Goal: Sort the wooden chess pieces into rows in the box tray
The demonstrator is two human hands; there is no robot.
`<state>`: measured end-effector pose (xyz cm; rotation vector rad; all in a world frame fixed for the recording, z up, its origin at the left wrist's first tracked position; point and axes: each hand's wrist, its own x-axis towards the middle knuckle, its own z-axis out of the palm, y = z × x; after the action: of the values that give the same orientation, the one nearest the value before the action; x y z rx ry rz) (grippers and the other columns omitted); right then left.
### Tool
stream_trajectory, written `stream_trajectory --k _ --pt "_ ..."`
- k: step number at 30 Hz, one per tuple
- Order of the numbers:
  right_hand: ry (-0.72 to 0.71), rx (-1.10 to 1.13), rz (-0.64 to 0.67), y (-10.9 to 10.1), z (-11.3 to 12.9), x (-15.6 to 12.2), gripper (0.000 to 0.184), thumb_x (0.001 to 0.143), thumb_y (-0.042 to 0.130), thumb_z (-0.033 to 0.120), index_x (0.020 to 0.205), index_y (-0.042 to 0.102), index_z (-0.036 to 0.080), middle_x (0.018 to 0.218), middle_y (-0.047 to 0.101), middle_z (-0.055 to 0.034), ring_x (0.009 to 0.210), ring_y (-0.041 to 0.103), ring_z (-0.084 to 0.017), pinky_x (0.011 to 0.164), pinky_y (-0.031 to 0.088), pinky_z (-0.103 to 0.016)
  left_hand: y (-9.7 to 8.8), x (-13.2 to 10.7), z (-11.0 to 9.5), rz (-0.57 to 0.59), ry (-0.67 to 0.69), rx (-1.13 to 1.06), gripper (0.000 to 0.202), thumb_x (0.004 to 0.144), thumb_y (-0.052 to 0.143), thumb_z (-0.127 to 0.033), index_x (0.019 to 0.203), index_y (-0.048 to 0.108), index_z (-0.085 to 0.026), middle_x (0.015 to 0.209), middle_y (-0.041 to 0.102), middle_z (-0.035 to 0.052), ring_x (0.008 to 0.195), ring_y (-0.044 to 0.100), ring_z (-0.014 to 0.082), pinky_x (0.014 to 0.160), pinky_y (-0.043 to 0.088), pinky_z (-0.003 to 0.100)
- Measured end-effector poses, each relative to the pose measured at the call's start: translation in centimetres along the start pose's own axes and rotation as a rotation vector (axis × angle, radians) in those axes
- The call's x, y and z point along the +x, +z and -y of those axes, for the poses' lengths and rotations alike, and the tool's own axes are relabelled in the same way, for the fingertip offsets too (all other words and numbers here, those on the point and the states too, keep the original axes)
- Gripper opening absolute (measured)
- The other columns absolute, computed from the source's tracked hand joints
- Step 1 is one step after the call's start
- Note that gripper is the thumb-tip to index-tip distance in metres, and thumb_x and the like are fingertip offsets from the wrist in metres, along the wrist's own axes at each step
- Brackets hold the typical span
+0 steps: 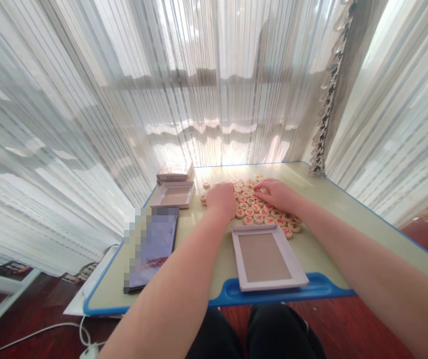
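Round wooden Chinese chess pieces point(261, 219) with red or dark characters lie in a packed group near the middle of the table. At the group's left side is my left hand point(220, 197), its back towards me. Its fingers point down and away, mostly hidden, so whether they hold a piece does not show. My right hand point(277, 194) rests over the right part of the group, fingers apart and stretched to the left, the tips at the pieces. Just in front of the pieces lies a shallow white box tray point(241, 262), with nothing in it.
A second shallow tray point(190, 194) sits at the back left, before a flat wrapped box point(174, 170). A tablet point(157, 244) lies on the left. The pale table point(333, 249) has a blue edge; sheer curtains point(199, 99) hang behind. A white cable point(57, 326) runs below left.
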<state>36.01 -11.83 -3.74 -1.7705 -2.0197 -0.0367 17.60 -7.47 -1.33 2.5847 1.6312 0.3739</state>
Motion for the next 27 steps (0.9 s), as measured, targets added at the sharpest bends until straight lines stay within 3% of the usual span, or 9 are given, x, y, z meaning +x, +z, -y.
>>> stream_trajectory --k 4,11,18,27 --pt "0.053 0.008 0.012 -0.1 0.0 -0.1 0.025 0.081 0.054 0.031 0.099 0.067 0.02 0.104 0.066 -0.0073 0.098 0.058 -0.022 0.088 0.045 -0.036 -0.1 -0.1 0.0 -0.008 0.011 0.006 0.029 0.074 0.053 -0.011 0.098 0.065 -0.022 0.105 0.066 0.0073 0.101 0.059 0.0231 0.085 0.048 0.033" --pt "0.024 0.033 -0.03 -0.1 0.4 -0.2 0.025 0.084 0.05 0.031 0.1 0.067 0.021 0.106 0.067 -0.0061 0.102 0.058 -0.022 0.091 0.044 -0.037 -0.3 0.0 0.0 0.009 -0.025 -0.004 0.029 0.075 0.051 -0.01 0.098 0.065 -0.023 0.105 0.066 0.0075 0.101 0.059 0.0225 0.083 0.048 0.033" --pt "0.026 0.014 0.066 0.1 1.1 0.1 0.029 0.088 0.042 0.033 0.103 0.065 0.022 0.107 0.066 -0.0065 0.097 0.06 -0.022 0.086 0.046 -0.035 -0.3 -0.2 -0.1 0.002 -0.03 -0.013 0.029 0.075 0.051 -0.009 0.097 0.066 -0.022 0.103 0.067 0.0089 0.099 0.06 0.0239 0.082 0.048 0.034" --pt "0.057 -0.055 0.012 -0.3 -0.2 -0.4 0.031 0.089 0.038 0.032 0.098 0.065 0.019 0.103 0.067 -0.0087 0.094 0.061 -0.022 0.082 0.045 -0.034 -0.5 -0.3 0.3 -0.005 -0.069 -0.061 0.029 0.077 0.046 -0.011 0.095 0.066 -0.022 0.101 0.067 0.008 0.096 0.061 0.0227 0.078 0.049 0.033"
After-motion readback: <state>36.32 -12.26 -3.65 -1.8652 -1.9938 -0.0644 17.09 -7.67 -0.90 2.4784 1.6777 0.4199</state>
